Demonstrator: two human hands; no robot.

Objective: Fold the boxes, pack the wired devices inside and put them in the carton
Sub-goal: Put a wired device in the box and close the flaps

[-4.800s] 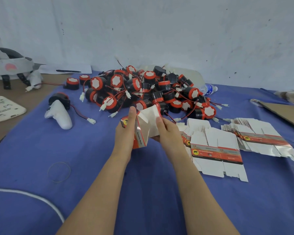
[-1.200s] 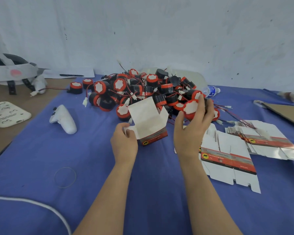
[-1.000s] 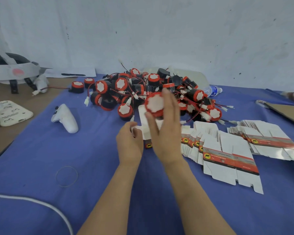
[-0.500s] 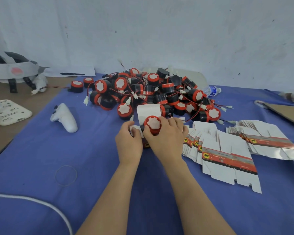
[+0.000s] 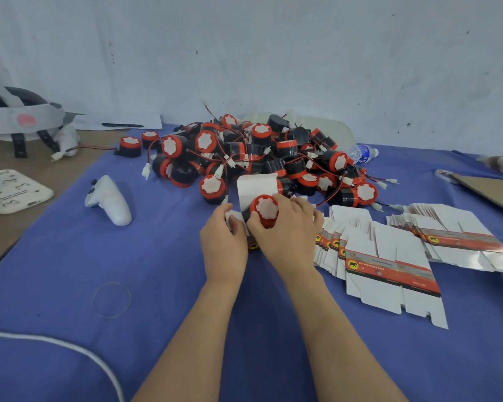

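My left hand [image 5: 224, 242] grips a small folded white box [image 5: 256, 185] standing on the blue cloth, its top flap upright. My right hand [image 5: 288, 230] holds one red-and-black wired device [image 5: 264, 208] at the box's open mouth, its white face turned toward me. The lower part of the box is hidden by both hands. A big pile of wired devices [image 5: 262, 158] lies just behind. Flat unfolded boxes [image 5: 384, 265] with red bands are fanned out to the right.
A white controller [image 5: 111, 200] lies at the left, a rubber band [image 5: 111, 299] nearer me. A white cable [image 5: 70, 346] crosses the near-left corner. A water bottle [image 5: 362, 152] lies behind the pile. Brown cardboard [image 5: 491, 191] sits at far right; a headset [image 5: 21, 120] at far left.
My right hand took a device from the pile and brought it down to the open box that my left hand holds. In the last half second it barely moved.
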